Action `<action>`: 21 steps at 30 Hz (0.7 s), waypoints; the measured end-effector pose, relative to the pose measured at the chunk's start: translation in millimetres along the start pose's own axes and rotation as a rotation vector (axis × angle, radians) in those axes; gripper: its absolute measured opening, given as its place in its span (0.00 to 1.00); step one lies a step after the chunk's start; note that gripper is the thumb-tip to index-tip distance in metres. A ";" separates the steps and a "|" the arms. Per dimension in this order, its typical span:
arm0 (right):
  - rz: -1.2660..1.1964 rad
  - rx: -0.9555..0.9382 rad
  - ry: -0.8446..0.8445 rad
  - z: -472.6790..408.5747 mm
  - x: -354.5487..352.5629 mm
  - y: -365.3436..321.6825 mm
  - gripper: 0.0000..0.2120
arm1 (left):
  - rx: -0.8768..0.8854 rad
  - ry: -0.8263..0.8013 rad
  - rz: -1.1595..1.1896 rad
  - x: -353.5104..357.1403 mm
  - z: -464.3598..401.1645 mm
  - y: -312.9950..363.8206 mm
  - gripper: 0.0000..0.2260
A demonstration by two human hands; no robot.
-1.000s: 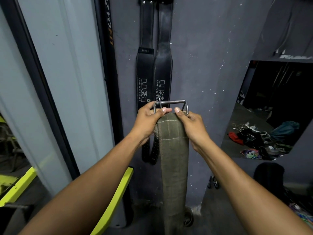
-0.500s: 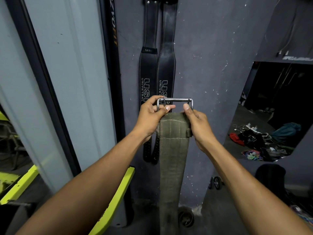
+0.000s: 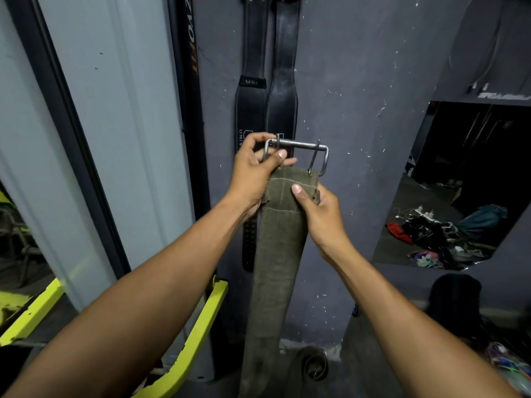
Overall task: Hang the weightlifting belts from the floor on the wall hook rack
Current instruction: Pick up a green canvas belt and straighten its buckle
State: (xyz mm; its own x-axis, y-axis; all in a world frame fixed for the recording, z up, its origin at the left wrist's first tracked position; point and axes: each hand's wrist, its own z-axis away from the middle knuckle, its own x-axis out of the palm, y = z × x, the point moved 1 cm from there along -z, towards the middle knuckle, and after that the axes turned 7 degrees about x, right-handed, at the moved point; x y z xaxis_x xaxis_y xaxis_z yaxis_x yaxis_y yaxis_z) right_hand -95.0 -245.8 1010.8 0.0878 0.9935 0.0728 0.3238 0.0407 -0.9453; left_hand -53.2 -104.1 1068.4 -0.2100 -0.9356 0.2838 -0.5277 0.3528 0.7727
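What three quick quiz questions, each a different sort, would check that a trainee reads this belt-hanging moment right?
1. True or false: the green canvas belt already hangs on the wall.
2. Which hand pinches the metal buckle? A) left hand B) right hand
3. Fill in: ___ black leather belts hang on the wall behind the buckle.

Key: 1 false, both hands hold it. 2 A; the right hand grips the canvas just below the buckle. 3 two.
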 end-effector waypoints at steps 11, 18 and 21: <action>-0.010 -0.162 0.129 -55.2 19.6 -71.8 0.03 | -0.314 -0.214 -0.245 -47.6 85.3 -83.9 0.16; 0.019 -0.180 0.099 -67.8 27.5 -107.5 0.03 | -0.508 -0.356 -0.473 -89.3 139.4 -139.4 0.16; 0.047 -0.166 0.080 -69.2 27.2 -104.2 0.07 | -0.396 -0.284 -0.343 -68.9 104.8 -100.6 0.12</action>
State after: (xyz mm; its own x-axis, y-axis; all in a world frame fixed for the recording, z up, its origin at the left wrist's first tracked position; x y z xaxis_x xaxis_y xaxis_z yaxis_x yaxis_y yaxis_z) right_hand -61.1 -230.4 1133.3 0.1791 0.9819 0.0615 0.4683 -0.0301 -0.8831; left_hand -71.9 -73.9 911.6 -0.3223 -0.9362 -0.1401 -0.2687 -0.0515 0.9619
